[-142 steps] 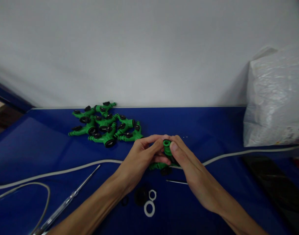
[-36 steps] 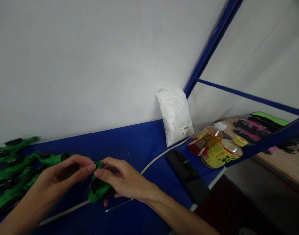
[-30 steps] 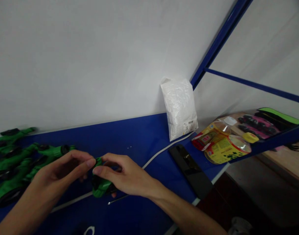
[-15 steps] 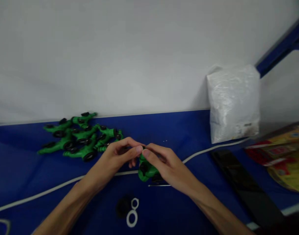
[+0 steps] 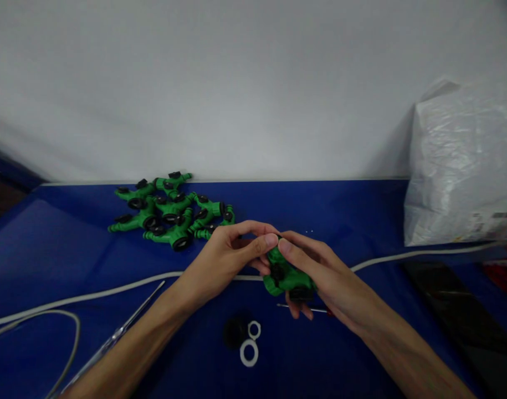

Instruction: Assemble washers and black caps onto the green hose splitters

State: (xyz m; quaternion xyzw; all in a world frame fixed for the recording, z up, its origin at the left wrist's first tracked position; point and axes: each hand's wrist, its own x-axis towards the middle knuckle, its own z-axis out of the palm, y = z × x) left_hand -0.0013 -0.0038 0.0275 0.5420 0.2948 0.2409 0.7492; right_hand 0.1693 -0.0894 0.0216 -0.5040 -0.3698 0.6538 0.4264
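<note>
A green hose splitter with black valve parts point(image 5: 292, 279) is held up between my two hands. My right hand point(image 5: 319, 266) is wrapped around its right side, the thumb near the upper end. My left hand point(image 5: 230, 252) pinches with thumb and forefinger at that same end, its fingertips meeting those of the right. Something small and dark shows at the fingertips, too covered to make out. Below the hands lie a white flat ring point(image 5: 249, 353), a smaller white hex-edged ring point(image 5: 254, 330) and a dark round ring point(image 5: 235, 331). Under the right hand rests a thin screwdriver point(image 5: 319, 310).
Several green hose splitters point(image 5: 170, 208) are heaped at the back left against the wall. A white cable point(image 5: 124, 286) runs across the blue table point(image 5: 319, 210). A stuffed white plastic bag point(image 5: 461, 166) stands at right, near a dark flat object point(image 5: 452, 310). A clear slim tool point(image 5: 116, 335) lies left.
The camera has turned left, so things appear farther right. More of the splitter and screwdriver shows beneath my right hand. Both hands keep their pinch at the splitter's upper end.
</note>
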